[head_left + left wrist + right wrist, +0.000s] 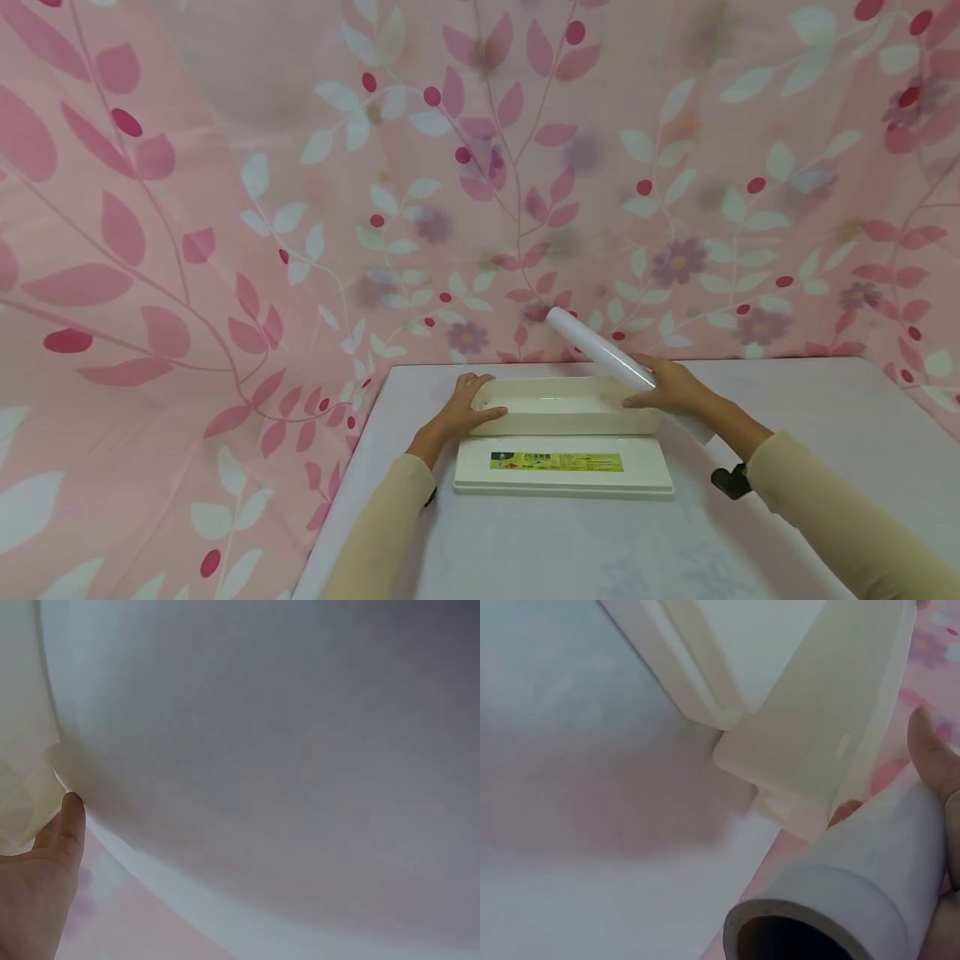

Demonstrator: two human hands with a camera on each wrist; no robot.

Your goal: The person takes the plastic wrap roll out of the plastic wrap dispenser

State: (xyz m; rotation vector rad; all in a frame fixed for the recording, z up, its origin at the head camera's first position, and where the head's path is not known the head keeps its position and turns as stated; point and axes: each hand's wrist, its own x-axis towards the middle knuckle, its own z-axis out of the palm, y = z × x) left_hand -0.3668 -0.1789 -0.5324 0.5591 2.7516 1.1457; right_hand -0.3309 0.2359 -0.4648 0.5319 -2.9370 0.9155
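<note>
A long cream plastic box (570, 423) stands with its inside showing, and its lid (562, 485), with a yellow-green label (557, 462), lies in front of it. My left hand (457, 410) grips the box's left end, thumb over the near wall and fingers at the far side. In my right hand (675, 388) is a white cling film roll (600, 348), held slanting over the box's right end. The right wrist view shows the roll's hollow cardboard core (787, 937) beside the box's end wall (780, 761).
A white cloth covers the table (525, 550), whose far edge runs just behind the box. Pink leaf-patterned fabric (480, 208) hangs at the back and left.
</note>
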